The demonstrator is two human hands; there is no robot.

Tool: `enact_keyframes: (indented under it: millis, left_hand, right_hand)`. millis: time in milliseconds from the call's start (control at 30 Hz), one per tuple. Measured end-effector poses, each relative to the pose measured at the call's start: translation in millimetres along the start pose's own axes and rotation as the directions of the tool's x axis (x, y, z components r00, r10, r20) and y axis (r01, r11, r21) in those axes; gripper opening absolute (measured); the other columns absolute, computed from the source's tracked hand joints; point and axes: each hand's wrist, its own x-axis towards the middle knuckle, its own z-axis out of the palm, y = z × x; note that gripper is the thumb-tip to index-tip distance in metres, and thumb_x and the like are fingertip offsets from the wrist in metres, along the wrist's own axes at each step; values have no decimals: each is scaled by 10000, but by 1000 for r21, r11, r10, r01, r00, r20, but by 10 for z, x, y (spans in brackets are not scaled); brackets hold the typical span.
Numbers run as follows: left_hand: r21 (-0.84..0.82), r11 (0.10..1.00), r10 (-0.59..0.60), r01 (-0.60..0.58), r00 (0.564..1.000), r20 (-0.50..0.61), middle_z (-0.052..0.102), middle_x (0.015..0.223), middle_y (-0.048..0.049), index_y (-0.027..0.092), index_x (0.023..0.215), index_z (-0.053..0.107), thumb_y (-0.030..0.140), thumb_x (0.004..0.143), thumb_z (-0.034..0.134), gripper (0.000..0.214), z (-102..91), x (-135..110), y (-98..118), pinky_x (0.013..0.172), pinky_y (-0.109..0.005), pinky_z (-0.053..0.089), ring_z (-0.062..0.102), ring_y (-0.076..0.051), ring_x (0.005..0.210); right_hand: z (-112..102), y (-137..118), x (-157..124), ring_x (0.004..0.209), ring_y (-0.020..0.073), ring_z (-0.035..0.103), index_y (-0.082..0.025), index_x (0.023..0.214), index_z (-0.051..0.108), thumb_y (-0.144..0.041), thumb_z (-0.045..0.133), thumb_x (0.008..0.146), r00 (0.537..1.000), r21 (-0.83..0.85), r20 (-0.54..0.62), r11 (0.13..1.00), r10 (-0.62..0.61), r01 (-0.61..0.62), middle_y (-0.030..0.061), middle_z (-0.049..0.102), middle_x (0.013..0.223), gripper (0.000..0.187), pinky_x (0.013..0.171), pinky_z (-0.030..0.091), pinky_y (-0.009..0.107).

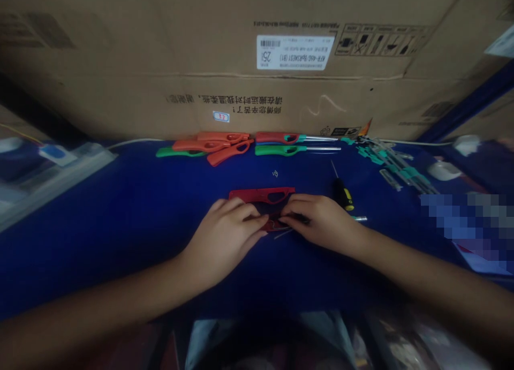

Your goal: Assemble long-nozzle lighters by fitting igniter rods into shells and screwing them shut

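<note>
Between my hands lies the open half of a red gas lighter handle [273,223], with thin inner parts showing in it. My left hand [227,233] is closed on its left end, thumb and fingertips together. At its right part, my right hand [323,220] pinches with bent fingers; any small piece between the fingertips is hidden. A silver tube tip [361,218] with a bit of green sticks out beyond my right hand. Just behind the hands rests a second red handle half [261,195]. A thin metal pin [283,234] lies in front of the lighter.
Orange lighter handles [212,144] and lighters with metal tubes [297,149] line the back of the blue table [132,198]. A black-and-yellow screwdriver [343,194] lies behind my right hand. Green-and-silver tubes [401,166] are piled at back right, before a cardboard wall [201,48].
</note>
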Motion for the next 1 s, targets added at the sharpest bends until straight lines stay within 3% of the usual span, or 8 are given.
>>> enact_keyframes:
  millis: [167,300,433,633,833,1000]
  left_hand:
    - [-126,992,-18,11,999,-51,736,1049,-43,186,1232,652,263,912,714,335,50,-1,-69,917,-416,466,663,-219,987]
    - [-159,987,10,-19,998,-61,729,1013,-36,196,1187,680,250,922,698,271,52,24,-75,904,-397,480,661,-207,961]
    - [-93,995,40,-40,999,-2,681,964,-40,232,1178,702,236,965,622,227,17,35,-9,839,-382,516,634,-211,924]
    - [70,994,84,-88,995,52,647,984,-83,180,1256,667,184,973,565,300,6,-1,53,805,-440,567,629,-254,921]
    - [-166,983,77,-74,997,10,620,1224,-95,178,1288,608,172,1003,509,302,64,0,-27,1000,-400,535,616,-226,1112]
    - [-267,959,104,-98,995,7,610,1227,-63,222,1209,631,158,1012,491,250,77,14,-64,1054,-380,491,576,-201,1158]
  right_hand:
    - [35,6,-3,831,166,662,-166,908,694,-174,568,965,999,27,-7,999,-43,43,56,701,906,138,764,496,275]
    - [46,15,7,804,160,655,-160,884,684,-143,559,960,998,40,-11,998,-56,57,55,695,885,147,739,491,270]
    - [14,10,10,825,160,661,-171,890,696,-149,563,960,999,49,2,998,-43,43,50,701,891,152,762,494,272]
    - [-141,-18,-27,802,138,635,-193,1065,683,-146,607,911,998,93,51,995,-31,26,54,669,1025,178,730,487,256]
    - [-276,-15,-56,785,115,596,-198,1004,643,-105,582,899,980,158,167,984,-105,78,37,614,1018,154,693,457,230]
    - [-317,-38,-48,757,116,588,-201,917,635,-92,629,854,971,154,217,985,-104,71,11,625,920,126,652,432,224]
